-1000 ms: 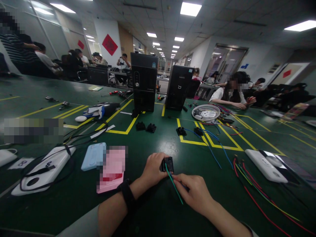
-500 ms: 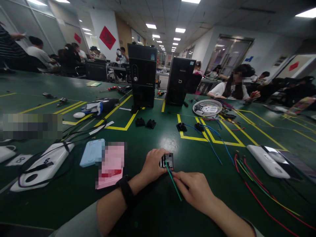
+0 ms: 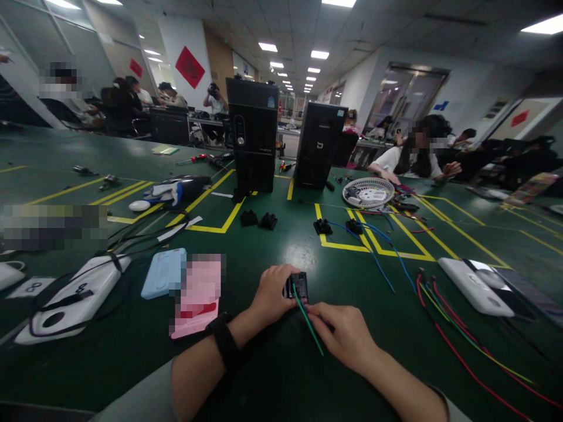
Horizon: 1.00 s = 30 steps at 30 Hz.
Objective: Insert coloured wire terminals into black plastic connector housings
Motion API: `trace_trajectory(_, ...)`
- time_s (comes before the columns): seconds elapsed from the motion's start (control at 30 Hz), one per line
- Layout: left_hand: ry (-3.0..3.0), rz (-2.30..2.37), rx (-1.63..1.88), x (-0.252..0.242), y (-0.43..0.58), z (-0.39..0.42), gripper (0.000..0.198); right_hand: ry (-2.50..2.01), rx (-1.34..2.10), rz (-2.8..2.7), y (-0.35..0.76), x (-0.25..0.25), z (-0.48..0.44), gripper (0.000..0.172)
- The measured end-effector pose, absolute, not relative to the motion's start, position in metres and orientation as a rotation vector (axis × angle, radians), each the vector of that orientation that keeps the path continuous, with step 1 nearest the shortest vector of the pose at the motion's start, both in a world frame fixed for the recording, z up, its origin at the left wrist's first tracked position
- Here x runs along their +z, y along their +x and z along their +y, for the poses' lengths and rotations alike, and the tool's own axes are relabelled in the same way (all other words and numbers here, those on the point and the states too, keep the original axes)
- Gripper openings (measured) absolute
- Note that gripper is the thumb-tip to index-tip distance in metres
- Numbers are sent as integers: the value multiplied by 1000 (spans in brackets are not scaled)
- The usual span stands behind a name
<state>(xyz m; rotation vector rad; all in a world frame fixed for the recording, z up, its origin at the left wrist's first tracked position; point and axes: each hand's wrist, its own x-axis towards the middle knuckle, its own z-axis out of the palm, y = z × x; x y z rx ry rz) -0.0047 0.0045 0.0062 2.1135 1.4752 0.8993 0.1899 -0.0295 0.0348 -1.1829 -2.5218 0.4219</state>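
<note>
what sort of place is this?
Probably an electrical-assembly workshop or training room: a long green worktable marked with yellow lines, loose red, yellow and green wires on it, and a small black plastic block with a thin green wire in the left hand.

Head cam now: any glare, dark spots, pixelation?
Head view: ceiling lights blown out; head view: bright glare on the green table beyond the left hand; head view: black part it holds too dark for fine detail; head view: pixel blocks cover much of the pink item.
</note>
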Motion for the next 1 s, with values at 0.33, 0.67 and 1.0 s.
trace_trajectory(0.33, 2123, 1484, 900, 7, -3, 4, 42, -1101, 317, -2592, 192, 39, -34, 24)
trace_trajectory(0.67, 2111, 1456, 892, 7, -5, 4, 47, -1100, 379, -2452, 191, 32, -30, 22)
trace_trajectory(1.0, 2115, 1416, 900, 7, -6, 5, 47, -1131, 389, -2488, 194, 38, -31, 22)
